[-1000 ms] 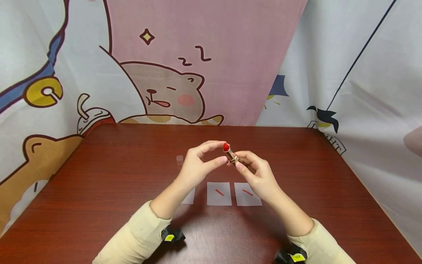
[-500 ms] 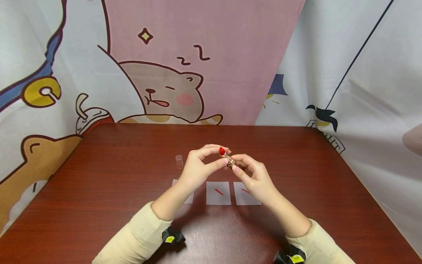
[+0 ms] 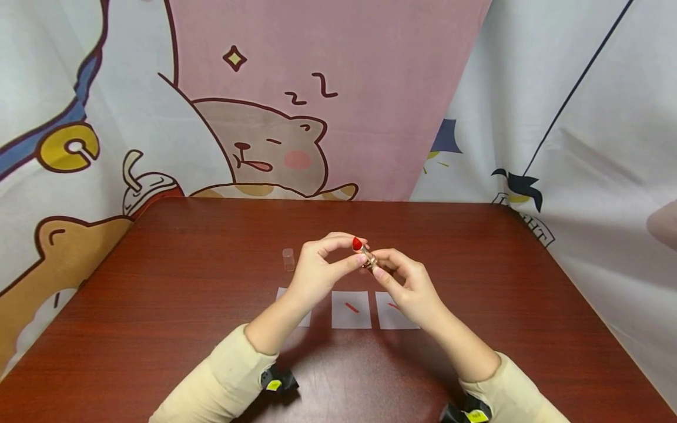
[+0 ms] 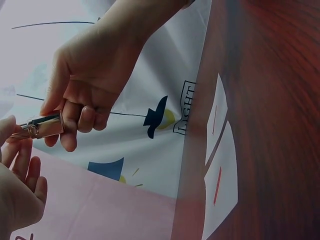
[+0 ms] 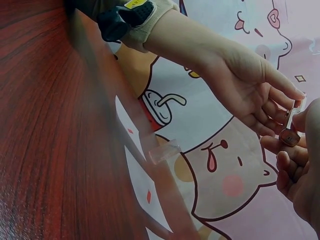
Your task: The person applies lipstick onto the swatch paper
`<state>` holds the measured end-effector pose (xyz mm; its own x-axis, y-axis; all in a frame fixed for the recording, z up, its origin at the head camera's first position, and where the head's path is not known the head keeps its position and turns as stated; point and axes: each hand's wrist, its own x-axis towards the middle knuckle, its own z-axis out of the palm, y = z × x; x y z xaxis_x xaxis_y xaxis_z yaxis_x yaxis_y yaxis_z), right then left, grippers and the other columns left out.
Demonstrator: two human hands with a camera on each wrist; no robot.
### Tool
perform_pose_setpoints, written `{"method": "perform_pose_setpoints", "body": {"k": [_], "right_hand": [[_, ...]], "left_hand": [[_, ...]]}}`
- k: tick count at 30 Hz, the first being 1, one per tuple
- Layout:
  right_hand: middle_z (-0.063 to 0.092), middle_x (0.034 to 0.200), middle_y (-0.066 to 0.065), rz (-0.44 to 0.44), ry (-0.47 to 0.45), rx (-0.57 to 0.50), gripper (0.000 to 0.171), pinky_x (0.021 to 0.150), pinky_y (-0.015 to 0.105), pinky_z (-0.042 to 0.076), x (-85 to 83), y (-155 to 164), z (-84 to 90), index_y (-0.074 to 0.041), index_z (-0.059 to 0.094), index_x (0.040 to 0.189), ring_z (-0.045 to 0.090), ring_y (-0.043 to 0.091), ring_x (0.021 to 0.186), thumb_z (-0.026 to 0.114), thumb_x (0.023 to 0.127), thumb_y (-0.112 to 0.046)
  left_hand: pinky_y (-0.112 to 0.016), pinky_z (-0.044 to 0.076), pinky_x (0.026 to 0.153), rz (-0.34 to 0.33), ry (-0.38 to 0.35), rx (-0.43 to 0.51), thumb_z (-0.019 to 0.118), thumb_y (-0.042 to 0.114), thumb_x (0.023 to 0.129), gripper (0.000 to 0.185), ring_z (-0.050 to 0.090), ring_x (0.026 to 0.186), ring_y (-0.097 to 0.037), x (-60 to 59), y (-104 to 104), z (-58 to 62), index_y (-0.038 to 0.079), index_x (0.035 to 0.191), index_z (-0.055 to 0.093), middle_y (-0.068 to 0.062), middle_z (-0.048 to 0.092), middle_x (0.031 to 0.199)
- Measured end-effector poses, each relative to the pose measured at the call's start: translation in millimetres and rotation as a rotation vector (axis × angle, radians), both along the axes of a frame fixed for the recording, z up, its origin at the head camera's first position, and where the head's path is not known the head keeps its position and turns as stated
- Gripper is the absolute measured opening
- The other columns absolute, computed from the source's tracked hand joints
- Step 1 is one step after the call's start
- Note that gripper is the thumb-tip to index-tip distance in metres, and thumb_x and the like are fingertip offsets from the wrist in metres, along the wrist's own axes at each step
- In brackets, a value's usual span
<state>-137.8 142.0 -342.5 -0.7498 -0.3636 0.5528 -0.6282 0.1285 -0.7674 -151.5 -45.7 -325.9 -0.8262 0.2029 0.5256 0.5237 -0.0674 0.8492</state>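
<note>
Together, hands (image 3: 365,276) on lipstick (image 3: 364,252)

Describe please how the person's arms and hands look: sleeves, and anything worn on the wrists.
Both hands, the left hand and the right hand, are bare, with no gloves or rings visible. Each arm wears a cream long sleeve ending at the wrist. Under each wrist sits a small black device with a yellow label, apparently strapped on.

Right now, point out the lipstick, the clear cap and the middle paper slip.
lipstick (image 3: 357,243), head view, on its red tip.
clear cap (image 3: 288,259), head view, on its side wall.
middle paper slip (image 3: 351,317), head view, on bare white paper below the red stroke.
</note>
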Motion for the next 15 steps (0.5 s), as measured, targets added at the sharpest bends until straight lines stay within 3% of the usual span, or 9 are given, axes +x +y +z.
{"method": "perform_pose_setpoints", "body": {"k": [15], "right_hand": [[0.070,0.095,0.016,-0.014,0.024,0.009,0.022,0.077,0.025,0.052,0.1,-0.9,-0.6,0.001,0.062,0.110,0.067,0.015,0.090,0.057,0.091,0.010]], "left_hand": [[-0.037,0.041,0.095,0.009,0.014,0.011,0.075,0.000,0.080,0.017,0.061,0.098,-0.019,-0.1,0.0,-1.0,-0.003,0.096,0.073,-0.010,0.069,0.098]]}}
